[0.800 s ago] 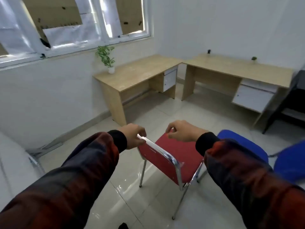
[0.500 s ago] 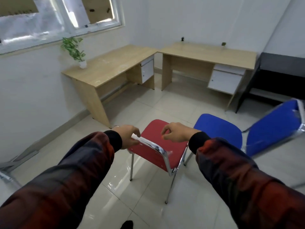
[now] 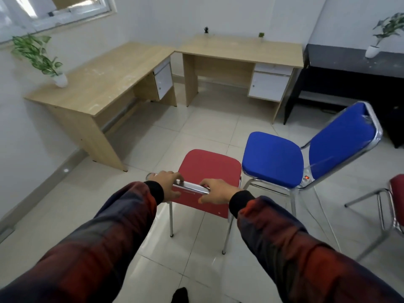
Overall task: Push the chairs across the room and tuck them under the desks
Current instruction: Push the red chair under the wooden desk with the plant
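A red chair (image 3: 209, 166) with a chrome frame stands on the tiled floor in front of me, its seat facing the desks. My left hand (image 3: 167, 185) grips the left end of its chrome top rail, and my right hand (image 3: 215, 191) grips the right end. A blue chair (image 3: 273, 157) stands just right of it, its seat almost touching the red one and its back to the right. Two wooden desks stand ahead in an L: the left desk (image 3: 105, 82) along the window wall and the far desk (image 3: 240, 49) against the back wall.
Part of another red chair (image 3: 395, 204) shows at the right edge. A power strip with a lit switch (image 3: 306, 179) and its white cable lie on the floor under the blue chair. A black table (image 3: 349, 68) stands at the back right. Potted plants sit on the desks.
The view has swung right and the red chair has turned with it, its seat now pointing at the desks. Both hands have kept their grip on the top rail.
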Motion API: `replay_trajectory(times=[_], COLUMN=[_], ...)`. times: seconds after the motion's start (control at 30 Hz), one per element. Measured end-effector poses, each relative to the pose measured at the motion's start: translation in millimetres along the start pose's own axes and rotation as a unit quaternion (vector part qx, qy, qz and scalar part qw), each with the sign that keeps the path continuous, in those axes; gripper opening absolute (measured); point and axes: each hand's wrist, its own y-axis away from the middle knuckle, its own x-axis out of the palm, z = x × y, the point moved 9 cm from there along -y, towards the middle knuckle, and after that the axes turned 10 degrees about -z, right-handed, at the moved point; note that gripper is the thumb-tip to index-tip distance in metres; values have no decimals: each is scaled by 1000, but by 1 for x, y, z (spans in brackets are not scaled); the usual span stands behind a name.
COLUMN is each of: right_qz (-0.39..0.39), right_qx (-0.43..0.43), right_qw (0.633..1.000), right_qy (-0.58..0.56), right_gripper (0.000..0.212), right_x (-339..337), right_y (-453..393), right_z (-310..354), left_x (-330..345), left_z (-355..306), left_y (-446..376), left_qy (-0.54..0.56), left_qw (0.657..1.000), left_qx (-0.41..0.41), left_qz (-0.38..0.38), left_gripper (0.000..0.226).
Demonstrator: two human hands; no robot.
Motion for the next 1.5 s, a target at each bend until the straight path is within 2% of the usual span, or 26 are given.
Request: replay_trajectory(times=[0.07,0.17,0.23,0.4,0.67,0.9,1.1,1.27,1.5], right_qz=[-22,-103,-144,-174,-152,-137,-152,-151,-127], right_qx=[16,36,49,72,46,10,-26,-68,-118], right_qw=[1000,990,981,969,971,976,974,972,973], right_qy=[1,87,122,159,180,171,164,165,154], right_gripper=[53,49,45,39,34,33,32,35,30], right_x=[9,15,17,18,23,33,33,41,35], right_y=[-5,-10,-12,-20,-25,-17,-8,4,12], right_z=[2,4,6,7,11,13,10,10,12], left_x=[6,18,22,24,28,38,47,51,55], left_z=[10,26,33,41,47,49,48,47,35], left_y=[-10,-21,-27,-30,-22,-12,14,37,73], left_qy=[8,8,-15,-5,29,1,-26,37,53], left_qw=[1000,999,999,999,996,999,998,994,982], left_qx=[8,10,16,18,-16,-23,-40,-90,-177], left_qz=[22,44,28,-36,-77,-23,-39,-39,-32], left_gripper=[43,41,37,29,28,22,29,27,28])
